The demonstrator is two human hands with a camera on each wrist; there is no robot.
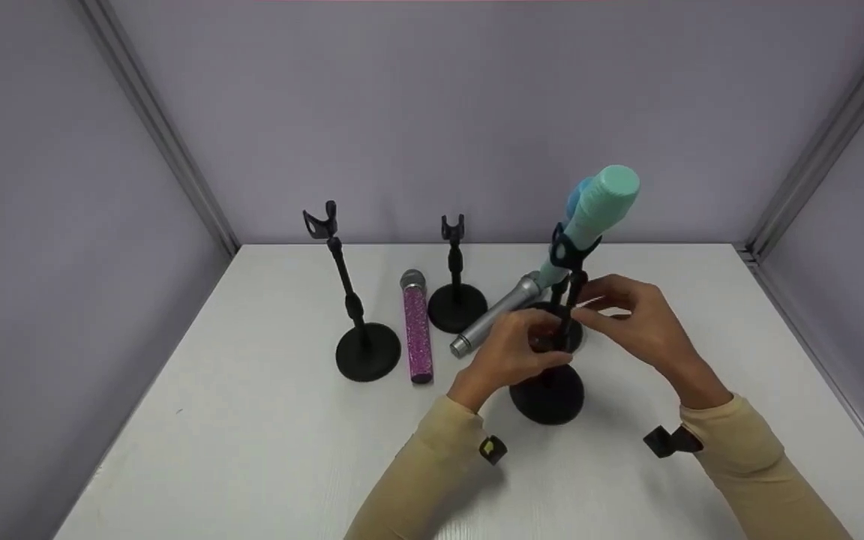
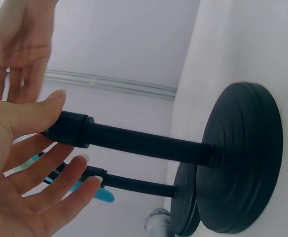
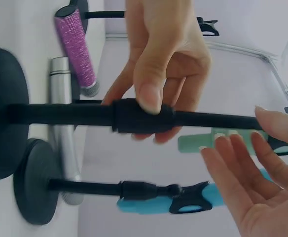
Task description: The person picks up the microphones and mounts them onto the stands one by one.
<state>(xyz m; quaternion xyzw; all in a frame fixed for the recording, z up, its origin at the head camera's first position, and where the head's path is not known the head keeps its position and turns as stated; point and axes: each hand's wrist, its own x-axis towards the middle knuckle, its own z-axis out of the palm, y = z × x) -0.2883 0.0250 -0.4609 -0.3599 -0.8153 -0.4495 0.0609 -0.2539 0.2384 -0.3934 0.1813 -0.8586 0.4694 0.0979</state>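
A black microphone stand [image 1: 550,396] stands upright at the right front, a mint-green microphone [image 1: 601,202] tilted in its clip. My left hand [image 1: 516,349] pinches the stand's middle collar [image 3: 143,116] between thumb and fingers. Higher up, my right hand [image 1: 638,319] has its thumb and fingertips at the upper rod [image 3: 215,120], just below the clip. Right behind is a second stand [image 3: 87,186], holding a blue microphone [image 3: 149,205] that the mint-green one partly hides in the head view.
A silver microphone [image 1: 496,315] lies left of the two loaded stands. Further left lies a pink glitter microphone [image 1: 418,330], between a stand with a bare clip [image 1: 368,352] and another bare-clip stand [image 1: 457,307] farther back. Grey panels [image 1: 432,120] enclose the white table [image 1: 267,450].
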